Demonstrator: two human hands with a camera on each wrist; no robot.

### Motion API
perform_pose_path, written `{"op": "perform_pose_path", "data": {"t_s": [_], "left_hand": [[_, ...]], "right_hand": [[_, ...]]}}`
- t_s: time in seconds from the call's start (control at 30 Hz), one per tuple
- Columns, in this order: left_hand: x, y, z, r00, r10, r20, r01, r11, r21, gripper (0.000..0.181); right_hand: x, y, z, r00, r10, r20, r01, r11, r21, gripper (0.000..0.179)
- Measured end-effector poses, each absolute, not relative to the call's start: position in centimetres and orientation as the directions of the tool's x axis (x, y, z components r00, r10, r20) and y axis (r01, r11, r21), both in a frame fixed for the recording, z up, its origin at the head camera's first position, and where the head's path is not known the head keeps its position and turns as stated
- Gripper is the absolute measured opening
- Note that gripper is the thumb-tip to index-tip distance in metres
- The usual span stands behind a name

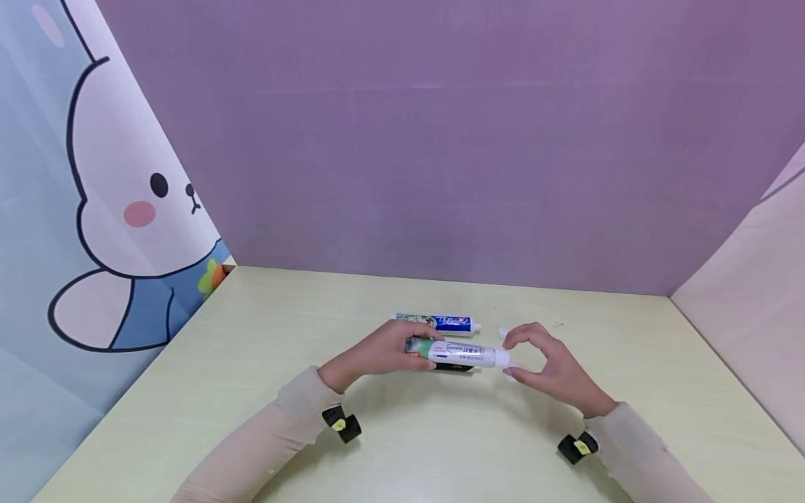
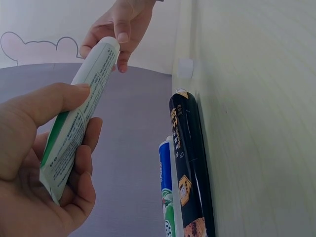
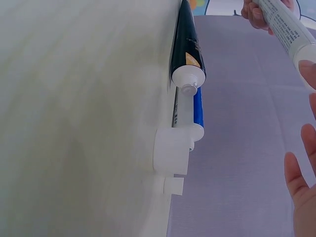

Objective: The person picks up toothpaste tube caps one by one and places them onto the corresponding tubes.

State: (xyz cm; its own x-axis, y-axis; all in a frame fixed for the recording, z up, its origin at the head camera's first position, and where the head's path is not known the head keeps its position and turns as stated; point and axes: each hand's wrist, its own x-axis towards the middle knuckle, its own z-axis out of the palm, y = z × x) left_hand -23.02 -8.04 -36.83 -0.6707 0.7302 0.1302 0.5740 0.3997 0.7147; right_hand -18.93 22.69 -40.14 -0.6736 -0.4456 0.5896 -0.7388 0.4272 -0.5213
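My left hand (image 1: 393, 347) grips the crimped, green end of a white toothpaste tube (image 1: 462, 353), held above the table and pointing right. In the left wrist view, the thumb lies along one side of the tube and the fingers curl round the other. The thumb and forefinger of my right hand (image 1: 553, 367) are at the tube's white cap (image 1: 502, 358), one on each side, while its other fingers spread away. Under the held tube lies a black toothpaste tube (image 2: 190, 158). A blue and green toothpaste tube (image 1: 454, 324) lies behind it; both have bare white nozzles.
Two loose white caps stand on the table (image 1: 428, 440) close to the nozzles: a larger cap (image 3: 171, 150) and a smaller-looking cap (image 3: 174, 186). A purple panel (image 1: 453, 154) rises at the table's back edge. Cloth with a cartoon rabbit (image 1: 135, 175) hangs at the left.
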Motion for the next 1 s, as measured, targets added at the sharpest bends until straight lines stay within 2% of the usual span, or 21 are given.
{"op": "perform_pose_path", "data": {"t_s": [0.17,0.4,1.0], "left_hand": [[-22.9,-8.1,-36.7,-0.679,0.725,0.118,0.557,0.403,0.726,0.033],[-22.9,-8.2,-36.7,-0.681,0.723,0.116,0.547,0.398,0.737,0.033],[-22.9,-8.2,-36.8,-0.687,0.717,0.119,0.538,0.391,0.747,0.035]], "right_hand": [[-18.1,21.9,-39.0,-0.659,-0.432,0.616,-0.751,0.434,-0.498,0.045],[-17.0,21.1,-37.2,-0.670,-0.421,0.611,-0.740,0.448,-0.502,0.042],[-17.1,21.3,-37.4,-0.692,-0.420,0.587,-0.721,0.450,-0.527,0.035]]}}
